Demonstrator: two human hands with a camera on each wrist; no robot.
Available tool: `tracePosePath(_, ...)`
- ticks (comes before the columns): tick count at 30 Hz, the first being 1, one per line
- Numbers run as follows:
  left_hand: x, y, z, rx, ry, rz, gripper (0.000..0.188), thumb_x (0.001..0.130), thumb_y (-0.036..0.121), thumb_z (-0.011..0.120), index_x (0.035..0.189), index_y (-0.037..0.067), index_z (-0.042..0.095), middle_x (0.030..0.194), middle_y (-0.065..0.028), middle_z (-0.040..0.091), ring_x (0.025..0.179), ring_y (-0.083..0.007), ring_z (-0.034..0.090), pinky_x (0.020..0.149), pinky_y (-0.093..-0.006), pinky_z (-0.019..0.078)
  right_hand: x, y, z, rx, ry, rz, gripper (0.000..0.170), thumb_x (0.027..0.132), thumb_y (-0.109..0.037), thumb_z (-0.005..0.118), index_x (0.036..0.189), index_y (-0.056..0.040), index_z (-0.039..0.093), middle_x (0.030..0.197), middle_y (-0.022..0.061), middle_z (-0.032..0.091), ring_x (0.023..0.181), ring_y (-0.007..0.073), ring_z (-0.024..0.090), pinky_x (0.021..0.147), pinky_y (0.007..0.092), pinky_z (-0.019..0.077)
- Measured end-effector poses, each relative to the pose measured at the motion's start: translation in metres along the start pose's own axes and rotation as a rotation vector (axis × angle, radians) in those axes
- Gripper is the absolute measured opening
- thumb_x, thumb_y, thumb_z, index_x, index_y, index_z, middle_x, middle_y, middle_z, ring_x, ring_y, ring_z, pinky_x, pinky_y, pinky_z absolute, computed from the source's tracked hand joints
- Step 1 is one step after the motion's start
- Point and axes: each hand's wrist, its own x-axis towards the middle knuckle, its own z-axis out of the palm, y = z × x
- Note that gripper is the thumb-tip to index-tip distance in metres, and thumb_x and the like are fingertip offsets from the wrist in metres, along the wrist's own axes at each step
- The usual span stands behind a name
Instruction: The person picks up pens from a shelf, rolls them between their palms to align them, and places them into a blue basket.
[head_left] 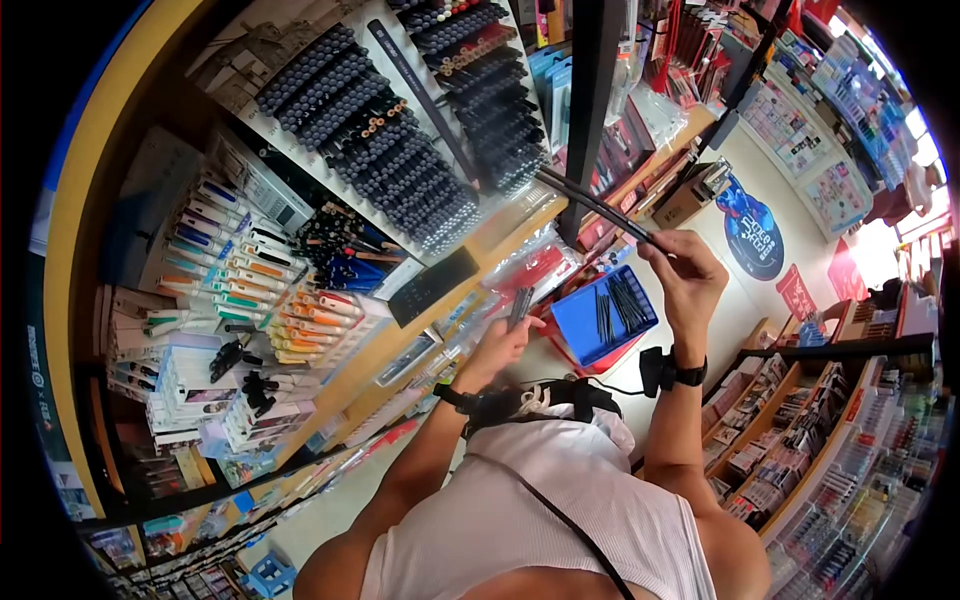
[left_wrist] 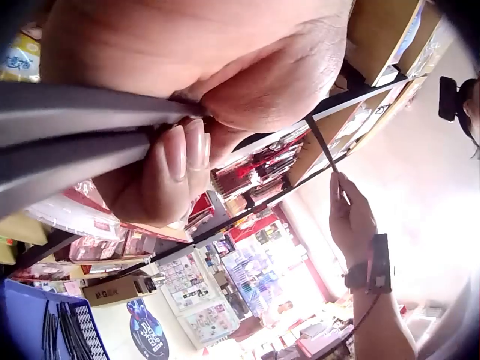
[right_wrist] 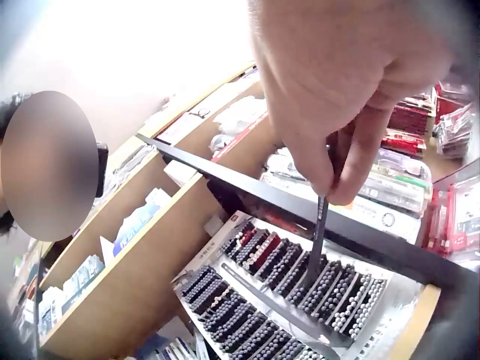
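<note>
The left hand (head_left: 497, 350) grips, fingers curled; the right hand (head_left: 688, 275) pinches.

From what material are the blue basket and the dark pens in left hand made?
The blue basket looks like moulded plastic: even colour, perforated wall. The dark pens in the left hand look like satin plastic, with soft highlights; coated metal is possible.

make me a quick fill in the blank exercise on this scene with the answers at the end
Dark pens lie in a basket whose colour is ____.
The pen that reaches down to the display of upright pens is held in the person's ____ hand.
The sleeveless top that the person wears is coloured ____.
The dark strap nearer the basket's left side in the head view is worn on the person's left ____.

Missing words: blue; right; white; wrist
</note>
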Motion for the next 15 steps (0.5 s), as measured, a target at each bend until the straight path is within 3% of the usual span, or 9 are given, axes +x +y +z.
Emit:
tracePosePath(4,-0.012,0.002,-0.009,0.027,0.015,-0.014,0.032,0.108,0.030,0.045,0.115,0.004,0.063,0.067,0.0109,0.031,0.052,0.0002,0.028,0.046,-0.0200,0.0229,0.004,0.000,0.031,0.044,0.059,-0.033,0.017,0.082,0.012,0.072,0.098,0.0058,0.072,0.098,0.0116,0.069,0.087,0.0156,0.069,0.073,0.0235,0.0571)
tracePosePath(5,-0.014,0.001,-0.014,0.026,-0.004,-0.036,0.029,0.107,0.028,0.047,0.122,0.006,0.061,0.070,0.0117,0.030,0.056,0.0005,0.027,0.049,-0.0176,0.0223,0.005,0.002,0.036,0.037,0.063,-0.036,0.017,0.083,0.013,0.071,0.099,0.0056,0.072,0.098,0.0112,0.069,0.088,0.0149,0.068,0.073,0.0228,0.0564)
tracePosePath(15,-0.012,-0.013,-0.030,0.018,-0.013,-0.065,0.030,0.107,0.032,0.047,0.119,0.008,0.061,0.069,0.0119,0.030,0.054,0.0006,0.027,0.047,-0.0186,0.0213,0.019,0.009,0.058,-0.038,0.082,-0.062,0.017,0.083,0.010,0.074,0.099,0.0046,0.073,0.098,0.0080,0.069,0.085,0.0115,0.067,0.072,0.0216,0.0551)
